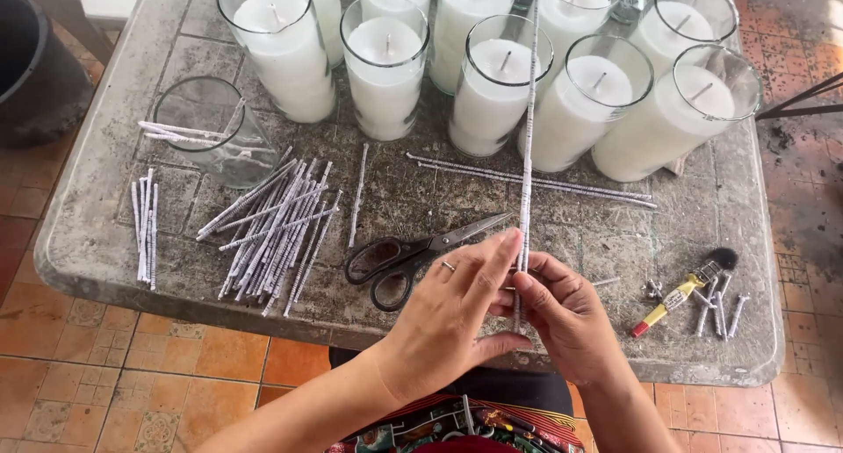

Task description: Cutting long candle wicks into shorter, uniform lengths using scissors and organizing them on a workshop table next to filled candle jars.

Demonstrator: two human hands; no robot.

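Where the hands meet at the counter's (105,233) near edge, a long thin paper stick (529,128) is held upright, pinched at its lower end by both left hand (448,317) and right hand (566,317), fingers closed on it. Black scissors (413,255) lie just beside the left hand. Cut sticks (272,225) are piled further left; glass candles (386,67) are lined up behind.

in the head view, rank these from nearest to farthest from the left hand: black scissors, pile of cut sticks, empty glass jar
1. black scissors: lying on the table just left of the left hand, almost touching its fingers.
2. pile of cut sticks: further left, mid-table.
3. empty glass jar: farthest, up and left, beyond the pile.
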